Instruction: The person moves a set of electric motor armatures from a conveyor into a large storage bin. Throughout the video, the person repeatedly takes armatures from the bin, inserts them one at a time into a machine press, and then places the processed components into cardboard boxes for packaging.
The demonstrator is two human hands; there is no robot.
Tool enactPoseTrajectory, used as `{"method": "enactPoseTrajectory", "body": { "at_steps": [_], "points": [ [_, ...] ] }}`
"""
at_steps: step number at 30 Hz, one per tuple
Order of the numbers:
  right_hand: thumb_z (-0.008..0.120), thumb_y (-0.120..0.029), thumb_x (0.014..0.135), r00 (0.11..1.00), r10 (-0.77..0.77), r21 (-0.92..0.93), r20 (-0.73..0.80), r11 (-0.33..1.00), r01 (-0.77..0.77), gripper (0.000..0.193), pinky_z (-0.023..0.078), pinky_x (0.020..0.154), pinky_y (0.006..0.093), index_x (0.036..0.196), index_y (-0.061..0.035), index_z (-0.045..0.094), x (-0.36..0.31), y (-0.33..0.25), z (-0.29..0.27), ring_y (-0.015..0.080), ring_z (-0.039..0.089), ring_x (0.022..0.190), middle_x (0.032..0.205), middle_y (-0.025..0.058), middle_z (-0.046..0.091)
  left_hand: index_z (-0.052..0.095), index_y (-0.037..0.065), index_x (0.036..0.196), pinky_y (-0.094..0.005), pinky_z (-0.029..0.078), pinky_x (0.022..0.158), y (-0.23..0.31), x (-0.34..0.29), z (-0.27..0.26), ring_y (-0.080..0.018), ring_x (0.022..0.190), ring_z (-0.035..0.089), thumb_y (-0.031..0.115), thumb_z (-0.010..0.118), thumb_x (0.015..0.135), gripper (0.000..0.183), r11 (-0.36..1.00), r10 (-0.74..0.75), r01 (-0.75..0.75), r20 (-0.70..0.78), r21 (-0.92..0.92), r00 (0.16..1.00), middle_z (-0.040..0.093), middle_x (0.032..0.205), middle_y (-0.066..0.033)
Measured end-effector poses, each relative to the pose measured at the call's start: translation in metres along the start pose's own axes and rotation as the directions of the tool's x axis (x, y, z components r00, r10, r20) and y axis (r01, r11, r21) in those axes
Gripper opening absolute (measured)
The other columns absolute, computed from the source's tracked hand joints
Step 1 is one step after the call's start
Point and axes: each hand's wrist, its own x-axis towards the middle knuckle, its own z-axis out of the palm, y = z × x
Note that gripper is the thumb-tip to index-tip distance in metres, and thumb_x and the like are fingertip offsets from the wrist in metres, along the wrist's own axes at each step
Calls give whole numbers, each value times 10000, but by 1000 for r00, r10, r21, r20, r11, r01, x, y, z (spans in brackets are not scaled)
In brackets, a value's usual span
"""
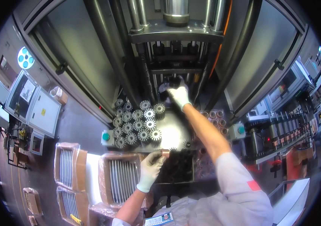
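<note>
My left hand point(151, 168), in a white glove, is closed at the fingertips on a small copper-coloured cylinder point(165, 152), above the near edge of the steel worktop point(171, 130). Inside the press, my gloved right hand point(180, 95) reaches to the tooling under the ram, its fingers bent around a dark part that is too dim to make out. Stacks of slotted metal rotor cores point(138, 124) crowd the worktop's left side, between my two hands and the left post. A single small toothed piece point(186, 144) lies near the front edge.
Copper-coloured rings point(213, 114) stand in a tray right of my forearm. Cartons of metal shafts point(123, 179) sit at the left. Green buttons on boxes point(106, 137) flank the worktop. Press columns point(111, 52) and the heavy upper plate point(177, 32) enclose the right hand's space.
</note>
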Motion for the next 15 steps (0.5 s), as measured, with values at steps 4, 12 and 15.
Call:
{"method": "enactPoseTrajectory", "body": {
  "at_steps": [4, 12, 15],
  "points": [
    [818, -241, 761, 999, -38, 27, -16, 999, 39, 663, 523, 945, 370, 1292, 21, 520, 11, 6, 16, 313, 662, 1095, 1169, 214, 674, 651, -35, 1028, -206, 490, 762, -1, 36, -19, -72, 828, 586, 72, 656, 959, 127, 922, 244, -223, -30, 315, 969, 650, 956, -23],
    [800, -305, 761, 870, 191, 162, 455, 943, -292, 617, 559, 723, 326, 1231, 20, 568, 30, -21, -41, 182, 686, 758, 876, 120, 705, 632, 20, 1002, -468, 493, 838, 15, 147, 2, -364, 952, 591, 201, 661, 915, 203, 369, 479, -383, 180, 847, 859, 591, 1059, -203],
    [755, -353, 791, 694, -194, 286, 694, 958, -18, 453, 535, 638, 306, 1054, 1, 650, -15, -17, -84, 162, 647, 671, 757, 76, 667, 619, 45, 1027, -507, 485, 825, 13, 202, 27, -414, 973, 588, 266, 638, 944, 237, 239, 565, -492, 292, 837, 772, 590, 1050, -223]
  ]
}}
